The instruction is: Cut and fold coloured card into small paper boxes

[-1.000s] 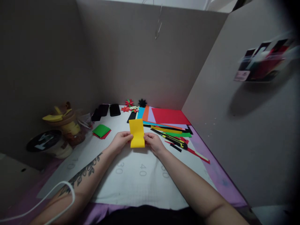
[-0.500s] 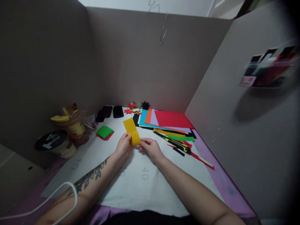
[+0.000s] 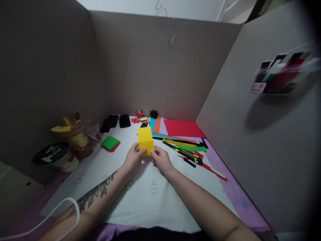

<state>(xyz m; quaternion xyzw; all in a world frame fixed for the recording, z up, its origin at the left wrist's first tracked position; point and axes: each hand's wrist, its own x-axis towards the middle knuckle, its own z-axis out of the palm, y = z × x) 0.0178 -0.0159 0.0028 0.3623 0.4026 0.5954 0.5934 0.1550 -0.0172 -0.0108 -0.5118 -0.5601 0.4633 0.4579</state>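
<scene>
A folded piece of yellow paper (image 3: 145, 140) is held upright just above the white cutting mat (image 3: 140, 197). My left hand (image 3: 133, 157) pinches its lower left edge. My right hand (image 3: 160, 159) pinches its lower right corner. Both hands are closed on the paper, close together at the mat's middle.
A fan of coloured paper sheets (image 3: 179, 130) lies at the back right, with a yellow-black utility knife (image 3: 187, 154) and paper strips beside it. Green and red squares (image 3: 110, 143) lie left. Paper stars (image 3: 140, 115), black cases (image 3: 119, 121), jars (image 3: 72, 135) and cardboard walls surround the mat.
The long yellow strip has been folded in half and turned; it now stands as a shorter square piece, with both hands closer together at its lower edge.
</scene>
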